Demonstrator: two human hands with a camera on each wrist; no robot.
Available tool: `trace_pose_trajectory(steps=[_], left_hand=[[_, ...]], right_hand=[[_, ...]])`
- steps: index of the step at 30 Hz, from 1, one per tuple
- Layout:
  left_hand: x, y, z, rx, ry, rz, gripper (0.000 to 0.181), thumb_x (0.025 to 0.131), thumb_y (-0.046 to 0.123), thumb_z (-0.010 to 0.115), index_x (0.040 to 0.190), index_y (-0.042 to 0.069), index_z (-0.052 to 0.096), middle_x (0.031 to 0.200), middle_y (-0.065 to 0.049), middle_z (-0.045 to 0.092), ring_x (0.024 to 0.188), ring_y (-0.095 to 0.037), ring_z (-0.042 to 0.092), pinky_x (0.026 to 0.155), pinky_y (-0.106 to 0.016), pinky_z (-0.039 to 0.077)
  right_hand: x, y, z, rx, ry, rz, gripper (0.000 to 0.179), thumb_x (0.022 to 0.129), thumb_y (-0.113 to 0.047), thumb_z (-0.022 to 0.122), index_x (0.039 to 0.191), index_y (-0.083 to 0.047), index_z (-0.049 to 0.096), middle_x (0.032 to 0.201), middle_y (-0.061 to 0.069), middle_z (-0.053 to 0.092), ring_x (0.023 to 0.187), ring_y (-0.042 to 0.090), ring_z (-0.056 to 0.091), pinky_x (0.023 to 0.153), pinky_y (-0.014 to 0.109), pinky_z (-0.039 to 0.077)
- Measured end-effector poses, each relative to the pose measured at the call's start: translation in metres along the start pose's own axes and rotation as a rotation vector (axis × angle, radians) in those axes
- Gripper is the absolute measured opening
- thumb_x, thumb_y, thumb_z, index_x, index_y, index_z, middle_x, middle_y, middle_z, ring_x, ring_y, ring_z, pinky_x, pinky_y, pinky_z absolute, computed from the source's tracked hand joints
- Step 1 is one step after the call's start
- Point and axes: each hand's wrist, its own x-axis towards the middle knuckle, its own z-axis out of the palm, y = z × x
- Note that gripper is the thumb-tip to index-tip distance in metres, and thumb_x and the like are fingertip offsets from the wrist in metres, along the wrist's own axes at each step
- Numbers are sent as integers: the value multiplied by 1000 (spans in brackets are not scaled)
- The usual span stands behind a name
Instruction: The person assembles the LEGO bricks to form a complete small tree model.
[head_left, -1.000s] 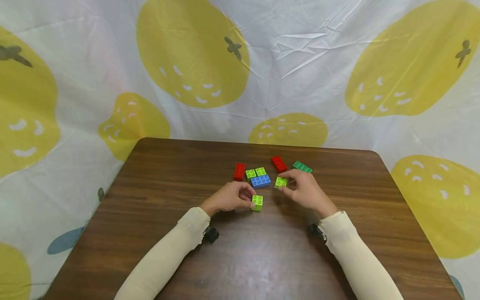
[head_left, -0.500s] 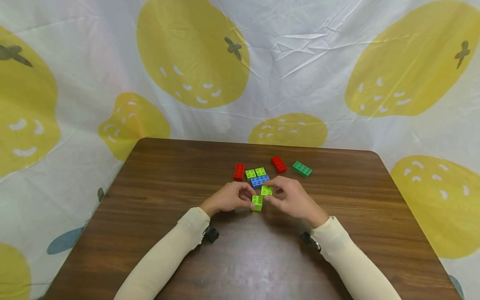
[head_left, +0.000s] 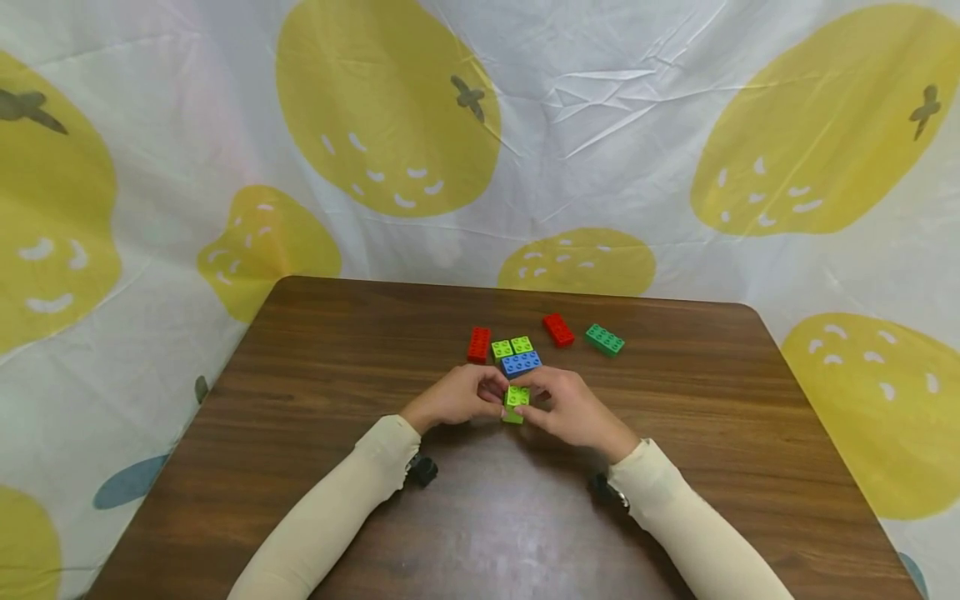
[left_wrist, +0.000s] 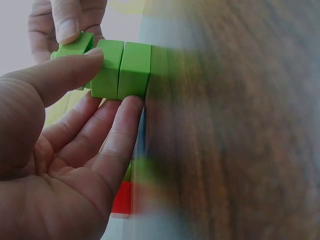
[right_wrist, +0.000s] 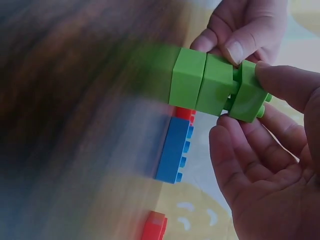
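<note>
Two lime-green toy bricks, joined as an upright stack [right_wrist: 201, 82], stand on the table. My left hand [head_left: 457, 396] pinches this stack between thumb and fingertips. Above it, my right hand [head_left: 573, 407] holds a third lime-green brick [right_wrist: 247, 95] between thumb and fingers. In the right wrist view a gap with studs showing separates that brick from the stack, and it is slightly tilted. The left wrist view shows the left thumb along the side of the stack [left_wrist: 107, 72] and the upper brick [left_wrist: 75, 46] close against it.
Just behind the hands lies a blue brick [head_left: 521, 363], with two lime-green bricks [head_left: 512, 346] touching its far side. A red brick [head_left: 479, 344] is left of them. Another red brick [head_left: 558, 330] and a dark green brick [head_left: 604, 339] lie to the right on the wooden table [head_left: 360, 333].
My right hand has moved left with its lime-green brick, from beside the blue brick to above the stack. The left hand has stayed in place, holding the stack.
</note>
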Motion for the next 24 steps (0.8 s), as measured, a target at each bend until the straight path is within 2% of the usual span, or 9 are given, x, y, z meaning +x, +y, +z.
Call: trace_pose_trajectory(steps=[7,17,24], left_hand=[[0,0,1,9,-3,-8,36,89,16,87,120,9,71,116,-6,76,102,-17,75,93,-35,62],[1,-2,1,12,-1,-24,39,88,19,88,122,12,71,118,-5,77,104,-18,75,93,-37,62],[1,-1,1,15,-1,-28,40,87,20,89,122,12,71,118,-6,76,104,-18,75,92,-36,62]], right_hand=[[2,1,3,-20,13,18,33,89,-13,86,121,-9,76,113,5,76,94,19,72,82,39,65],[5,-2,3,-44,14,-3,34,89,-12,85,122,-8,78,118,7,77,92,24,73,81,40,64],[5,-1,5,-39,26,19,32,87,-12,87,118,-8,79,111,6,76,91,25,73,81,43,64]])
